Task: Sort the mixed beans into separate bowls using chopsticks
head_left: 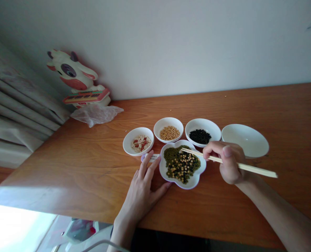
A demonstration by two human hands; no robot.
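Note:
My right hand (228,162) grips a pair of wooden chopsticks (252,168), whose tips touch or hover just over mixed beans (184,164) at the far side of a white flower-shaped dish (196,181). Green, black and yellowish beans lie mixed in it. My left hand (145,185) rests with fingers spread against the dish's left side, by its short labelled handle (154,158). Behind the dish stand white bowls: one with pale and reddish seeds or nuts (141,142), one with soybeans (169,133), one with black beans (199,136).
A white bowl (259,141) with nothing visible inside stands at the right, partly behind my right hand. A cow-shaped toy keyboard (79,78) and a clear plastic bag (97,114) are at the back left of the wooden table (79,168). A curtain (16,115) hangs at left.

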